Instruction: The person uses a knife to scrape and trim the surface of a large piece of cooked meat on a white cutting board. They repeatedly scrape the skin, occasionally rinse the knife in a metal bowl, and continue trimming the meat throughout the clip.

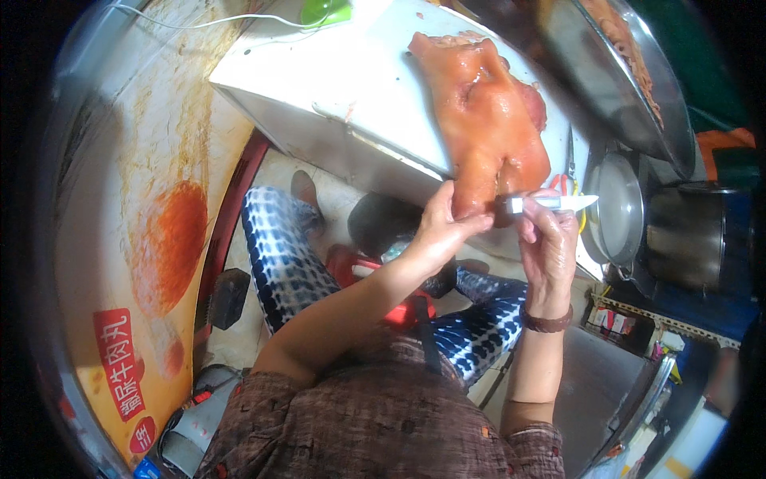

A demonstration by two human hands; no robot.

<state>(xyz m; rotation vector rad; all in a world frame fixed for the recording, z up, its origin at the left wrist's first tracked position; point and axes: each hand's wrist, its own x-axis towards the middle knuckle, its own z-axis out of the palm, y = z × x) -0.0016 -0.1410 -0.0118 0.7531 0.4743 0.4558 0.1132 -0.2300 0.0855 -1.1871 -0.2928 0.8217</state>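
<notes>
A glossy orange-brown pig's head [488,120], apparently cooked, lies on the white worktop [359,78], its narrow end over the front edge. My left hand [446,230] grips that near end, thumb below and fingers at its left side. In my right hand [544,230] is a small knife [553,204], held crosswise with its pale pointed tip to the right. The right fingers are close against the head's lower right part; whether they touch it is hard to tell. Pinkish meat [534,108] shows along the head's right side.
Scissors [571,155] with red and yellow handles lie right of the head. Beyond are a metal bowl [619,206], a dark-lidded pot [685,230] and a large metal basin [673,90] holding brownish food. A white cable [203,26] runs to a green object [326,12].
</notes>
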